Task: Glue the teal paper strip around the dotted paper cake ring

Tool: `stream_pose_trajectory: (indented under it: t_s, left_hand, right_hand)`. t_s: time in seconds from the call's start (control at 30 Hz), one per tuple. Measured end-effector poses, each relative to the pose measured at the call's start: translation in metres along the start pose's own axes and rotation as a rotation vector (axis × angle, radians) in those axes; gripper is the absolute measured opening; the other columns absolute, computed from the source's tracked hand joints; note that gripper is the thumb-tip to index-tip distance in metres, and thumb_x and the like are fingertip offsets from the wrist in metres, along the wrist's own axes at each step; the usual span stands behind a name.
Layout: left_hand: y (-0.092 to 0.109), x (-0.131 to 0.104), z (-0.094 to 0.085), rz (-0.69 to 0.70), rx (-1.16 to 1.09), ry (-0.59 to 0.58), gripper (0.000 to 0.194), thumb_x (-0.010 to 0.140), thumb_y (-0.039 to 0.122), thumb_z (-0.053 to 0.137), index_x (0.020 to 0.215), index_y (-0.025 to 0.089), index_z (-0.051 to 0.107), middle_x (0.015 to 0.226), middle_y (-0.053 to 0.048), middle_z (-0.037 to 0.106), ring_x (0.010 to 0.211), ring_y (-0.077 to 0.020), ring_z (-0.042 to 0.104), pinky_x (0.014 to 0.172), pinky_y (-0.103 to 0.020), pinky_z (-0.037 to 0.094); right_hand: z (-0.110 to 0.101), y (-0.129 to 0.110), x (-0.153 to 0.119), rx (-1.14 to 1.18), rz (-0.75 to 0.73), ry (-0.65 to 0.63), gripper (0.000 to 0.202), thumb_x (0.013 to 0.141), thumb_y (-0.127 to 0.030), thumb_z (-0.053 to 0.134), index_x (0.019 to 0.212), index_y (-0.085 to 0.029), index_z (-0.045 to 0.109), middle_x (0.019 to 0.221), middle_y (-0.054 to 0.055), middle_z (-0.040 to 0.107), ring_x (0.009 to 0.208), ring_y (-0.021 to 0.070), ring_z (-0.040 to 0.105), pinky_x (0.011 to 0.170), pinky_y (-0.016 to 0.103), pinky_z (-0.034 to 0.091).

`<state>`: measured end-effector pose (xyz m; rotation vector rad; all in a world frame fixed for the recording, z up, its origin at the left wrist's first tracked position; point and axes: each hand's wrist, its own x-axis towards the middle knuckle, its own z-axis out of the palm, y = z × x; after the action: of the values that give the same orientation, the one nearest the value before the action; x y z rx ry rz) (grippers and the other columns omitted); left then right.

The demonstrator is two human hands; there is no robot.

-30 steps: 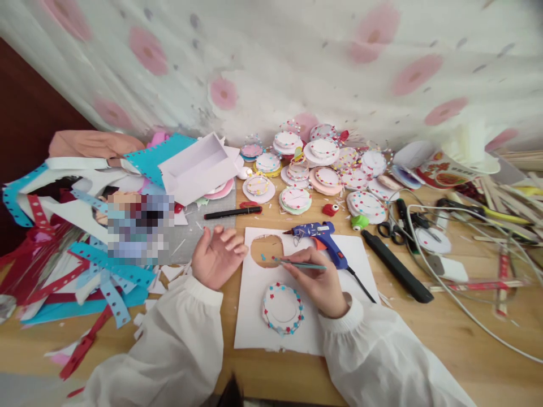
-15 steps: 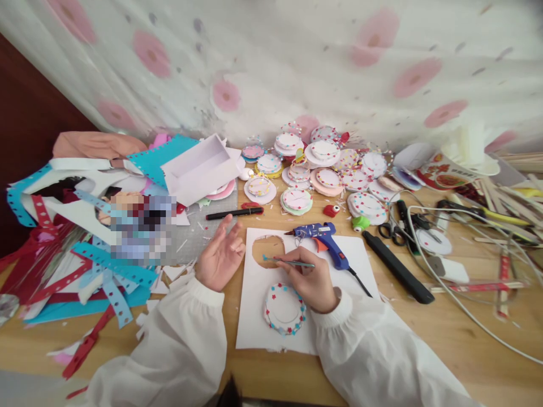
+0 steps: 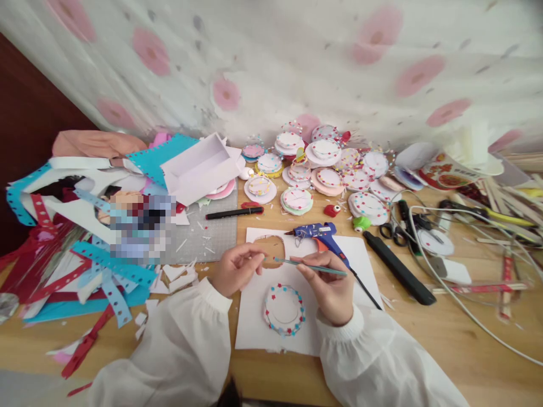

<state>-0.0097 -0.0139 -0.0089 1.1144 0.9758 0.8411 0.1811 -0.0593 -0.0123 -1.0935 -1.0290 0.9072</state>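
Note:
My right hand (image 3: 331, 285) grips slim teal tweezers (image 3: 320, 267), their tip pointing left with a tiny reddish bit at the end. Just left of that tip, my left hand (image 3: 240, 268) is closed in a pinch; what its fingertips hold, if anything, is too small to make out. Both hands are above a white sheet (image 3: 254, 333) with a round hole cut near its top left. Below them on the sheet lies a paper disc (image 3: 284, 305) ringed with small red and blue stars. A blue glue gun (image 3: 316, 230) rests at the sheet's upper part, its nozzle to the left.
Several decorated paper discs (image 3: 297, 198) are stacked at the back. A black marker (image 3: 235, 213) lies on a grey cutting mat (image 3: 216, 243). Paper strips and scraps (image 3: 114, 265) heap at left. At right are a black bar (image 3: 399, 268), scissors (image 3: 393, 232) and a looping white cable (image 3: 462, 322).
My left hand has gone from an open, raised palm to a pinch beside the tweezers' tip. My right hand has shifted slightly right, and the tweezers' blue tip piece no longer shows.

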Motion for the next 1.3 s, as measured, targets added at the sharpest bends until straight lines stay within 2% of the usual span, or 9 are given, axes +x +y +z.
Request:
stream_pose_trajectory:
  t_s: [0.1, 0.2, 0.27, 0.77, 1.07, 1.3]
  left_hand:
    - [-0.0018, -0.0019, 0.0047, 0.009, 0.098, -0.061, 0.025, 0.076, 0.035, 0.069, 0.088, 0.014, 0.067, 0.055, 0.002, 0.06, 0.036, -0.0033, 0.043, 0.034, -0.015, 0.031]
    - [-0.003, -0.0016, 0.0055, 0.044, 0.12, -0.063, 0.02, 0.074, 0.03, 0.07, 0.085, 0.013, 0.067, 0.055, 0.001, 0.061, 0.047, -0.0079, 0.055, 0.047, -0.018, 0.044]
    - [-0.0036, -0.001, 0.0052, 0.043, 0.12, -0.059, 0.018, 0.073, 0.028, 0.069, 0.084, 0.013, 0.067, 0.054, 0.001, 0.061, 0.051, -0.0092, 0.057, 0.052, -0.02, 0.047]
    - [-0.004, 0.0015, 0.0055, 0.0, 0.129, -0.025, 0.019, 0.072, 0.03, 0.072, 0.081, 0.014, 0.069, 0.054, 0.001, 0.061, 0.049, -0.0094, 0.056, 0.05, -0.021, 0.046]
    - [-0.0013, 0.0013, 0.007, -0.013, 0.164, -0.016, 0.02, 0.071, 0.03, 0.072, 0.081, 0.013, 0.07, 0.052, 0.001, 0.06, 0.047, -0.009, 0.054, 0.047, -0.019, 0.043]
    - [-0.0008, 0.0017, 0.0077, -0.008, 0.155, -0.01, 0.019, 0.07, 0.03, 0.073, 0.078, 0.013, 0.07, 0.05, 0.001, 0.059, 0.046, -0.0085, 0.052, 0.045, -0.019, 0.042]
  right_hand:
    - [0.0018, -0.0007, -0.004, -0.012, 0.012, -0.039, 0.014, 0.073, -0.015, 0.075, 0.075, -0.022, 0.064, 0.074, 0.001, 0.071, 0.077, 0.0184, 0.072, 0.065, 0.026, 0.057]
    - [0.0034, 0.0003, -0.0049, -0.019, 0.018, -0.06, 0.013, 0.073, -0.015, 0.075, 0.076, -0.022, 0.064, 0.074, 0.001, 0.071, 0.076, 0.0176, 0.072, 0.063, 0.025, 0.056]
    - [0.0035, 0.0014, -0.0051, -0.006, 0.032, -0.06, 0.013, 0.074, -0.015, 0.075, 0.077, -0.022, 0.064, 0.075, 0.002, 0.071, 0.076, 0.0177, 0.071, 0.062, 0.025, 0.056]
    - [0.0035, -0.0027, -0.0034, -0.012, 0.069, 0.01, 0.015, 0.073, -0.023, 0.076, 0.075, -0.021, 0.061, 0.077, 0.004, 0.073, 0.078, 0.0219, 0.072, 0.066, 0.033, 0.058]
    - [0.0029, 0.0013, -0.005, -0.053, 0.077, 0.003, 0.014, 0.073, -0.021, 0.076, 0.076, -0.021, 0.063, 0.076, 0.003, 0.071, 0.072, 0.0179, 0.069, 0.062, 0.028, 0.054]
    - [0.0018, -0.0012, -0.0042, -0.062, 0.05, 0.02, 0.013, 0.073, -0.023, 0.075, 0.073, -0.021, 0.062, 0.073, 0.003, 0.071, 0.073, 0.0199, 0.07, 0.061, 0.03, 0.055]
